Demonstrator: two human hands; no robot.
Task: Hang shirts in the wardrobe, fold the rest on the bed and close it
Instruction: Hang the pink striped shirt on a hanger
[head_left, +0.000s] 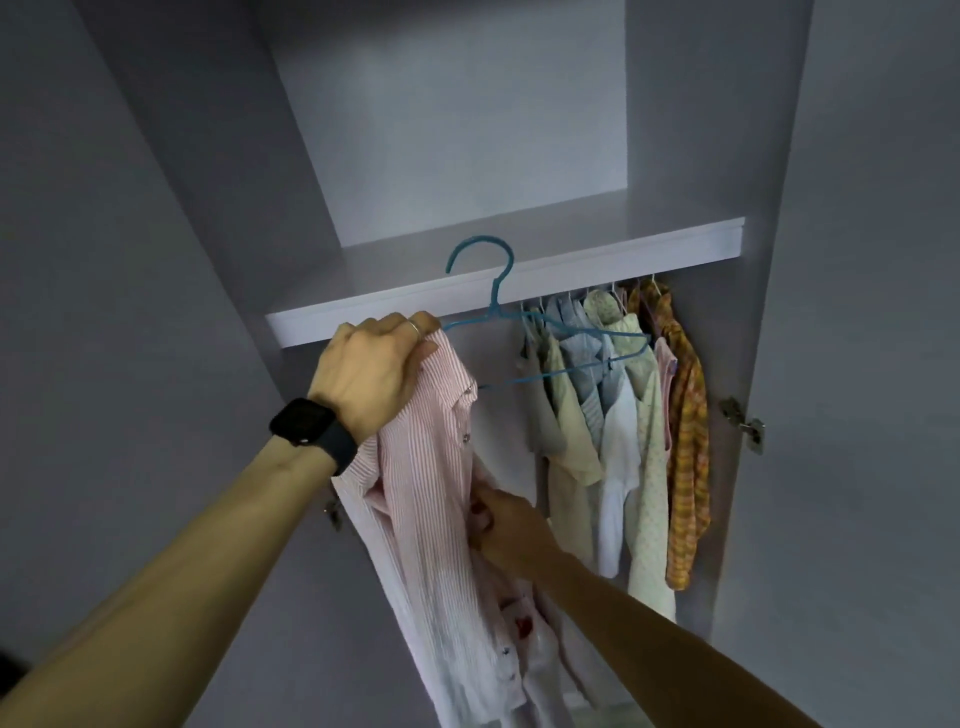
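Note:
A pink-and-white striped shirt (421, 499) hangs from the left end of a blue wire hanger (498, 306), held up in front of the open wardrobe. My left hand (374, 369) grips the shirt's shoulder together with the hanger's left end. My right hand (506, 522) reaches in lower down and pinches the shirt's fabric near the button placket; its fingertips are partly hidden by cloth. The hanger's hook is free in the air, level with the white shelf (571, 260), and its right arm is bare.
Several shirts (613, 415) hang on the rail under the shelf at the right, the outermost an orange plaid one (685, 431). Grey wardrobe doors stand open on both sides, with a metal hinge (745, 423) on the right panel. The left part of the rail space holds nothing.

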